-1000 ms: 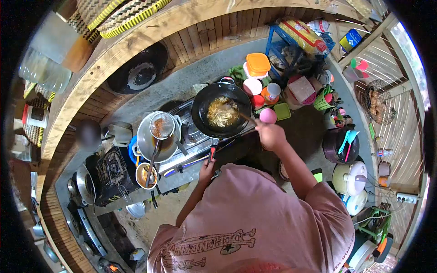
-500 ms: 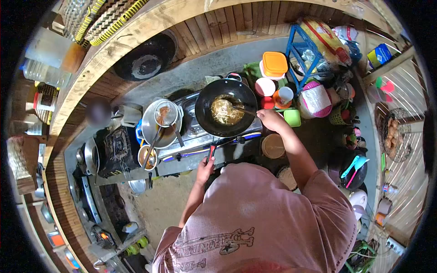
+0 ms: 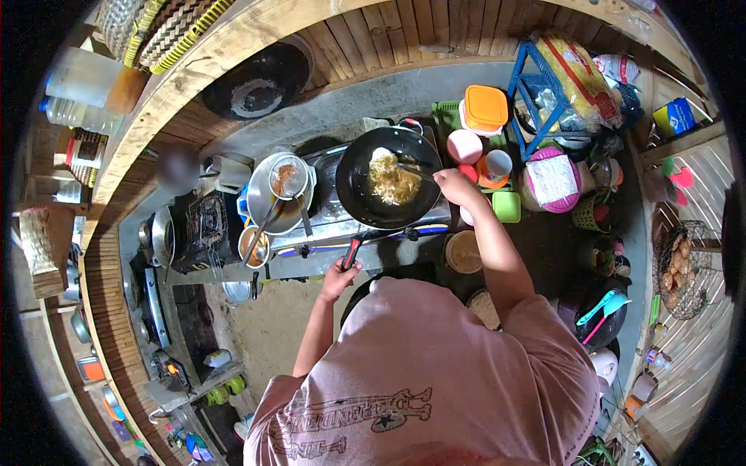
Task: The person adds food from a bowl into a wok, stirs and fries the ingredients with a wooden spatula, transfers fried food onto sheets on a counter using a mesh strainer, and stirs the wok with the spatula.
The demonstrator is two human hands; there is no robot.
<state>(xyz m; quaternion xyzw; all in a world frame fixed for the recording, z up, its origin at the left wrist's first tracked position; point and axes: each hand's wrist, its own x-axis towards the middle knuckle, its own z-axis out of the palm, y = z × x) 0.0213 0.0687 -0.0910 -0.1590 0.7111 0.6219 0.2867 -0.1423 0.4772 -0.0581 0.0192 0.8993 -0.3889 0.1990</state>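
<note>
A black wok (image 3: 354,186) sits on the gas stove (image 3: 329,198) with shredded, pale yellow-brown food (image 3: 394,185) in it. My left hand (image 3: 339,280) is closed around the wok's red and black handle (image 3: 352,252). Inside the wok, a dark spatula (image 3: 416,172) reaches into the food; my right hand (image 3: 457,189) grips its handle at the wok's right rim. The spatula's blade is partly hidden by the food.
Left of the wok stands a metal pot (image 3: 258,186) with a strainer (image 3: 288,180) across it. A small cup (image 3: 254,245) is in front. Stacked containers with an orange lid (image 3: 486,108) and a green container (image 3: 507,206) lie to the right, near a lidded tub (image 3: 463,251).
The food has been shifted and spread within the wok, and a white patch now shows at its upper left. My left hand and the handle have moved slightly left in view.
</note>
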